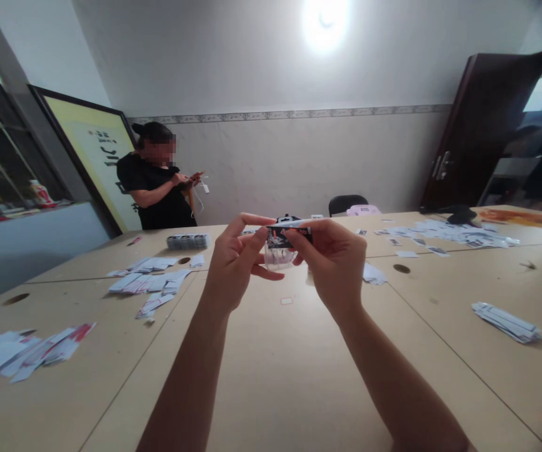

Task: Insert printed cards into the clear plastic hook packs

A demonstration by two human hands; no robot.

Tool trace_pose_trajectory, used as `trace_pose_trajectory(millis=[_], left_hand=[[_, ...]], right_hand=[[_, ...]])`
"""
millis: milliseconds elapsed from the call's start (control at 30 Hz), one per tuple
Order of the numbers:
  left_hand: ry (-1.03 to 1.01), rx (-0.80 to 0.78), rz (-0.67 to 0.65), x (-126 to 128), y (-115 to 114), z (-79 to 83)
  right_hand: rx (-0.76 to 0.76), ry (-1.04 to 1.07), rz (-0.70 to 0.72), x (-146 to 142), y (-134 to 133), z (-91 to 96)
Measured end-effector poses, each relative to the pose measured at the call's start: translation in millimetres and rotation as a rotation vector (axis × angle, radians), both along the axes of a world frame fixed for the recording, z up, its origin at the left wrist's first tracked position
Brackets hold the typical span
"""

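Observation:
Above the middle of the table, a small black printed card point(276, 237) with white and red markings is held up between my two hands. My left hand point(238, 260) pinches its left end between thumb and index finger, with the lower fingers apart. At the right end, my right hand point(334, 254) grips it, thumb across the front. Just below the card shows a clear plastic piece point(280, 257); whether it is joined to the card or stands behind it I cannot tell. A small red-edged white label point(286, 301) lies on the table below my hands.
Paper piles point(151, 282) lie at left, with more slips point(49, 351) at the near left. A stack of cards point(187, 241) stands at the back left. Scattered cards point(445, 235) and a paper bundle point(506, 322) lie at right. A person point(158, 182) stands beyond the table.

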State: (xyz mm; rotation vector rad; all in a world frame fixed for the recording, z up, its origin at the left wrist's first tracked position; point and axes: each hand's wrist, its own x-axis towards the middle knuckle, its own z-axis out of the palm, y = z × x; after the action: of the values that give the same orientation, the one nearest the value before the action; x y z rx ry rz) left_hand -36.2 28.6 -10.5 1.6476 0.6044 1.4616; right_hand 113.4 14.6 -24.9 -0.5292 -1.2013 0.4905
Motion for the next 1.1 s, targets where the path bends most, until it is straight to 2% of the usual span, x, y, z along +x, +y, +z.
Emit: trace_pose_trajectory(millis=[300, 1100], left_hand=[[0.031, -0.011, 0.039, -0.7, -0.5, -0.1], [0.019, -0.01, 0.085, 2.5, 0.2, -1.2]], right_hand=[[-0.047, -0.015, -0.003, -0.6, -2.1, 1.2], [-0.049, -0.013, -0.012, -2.3, 1.8, -1.7]])
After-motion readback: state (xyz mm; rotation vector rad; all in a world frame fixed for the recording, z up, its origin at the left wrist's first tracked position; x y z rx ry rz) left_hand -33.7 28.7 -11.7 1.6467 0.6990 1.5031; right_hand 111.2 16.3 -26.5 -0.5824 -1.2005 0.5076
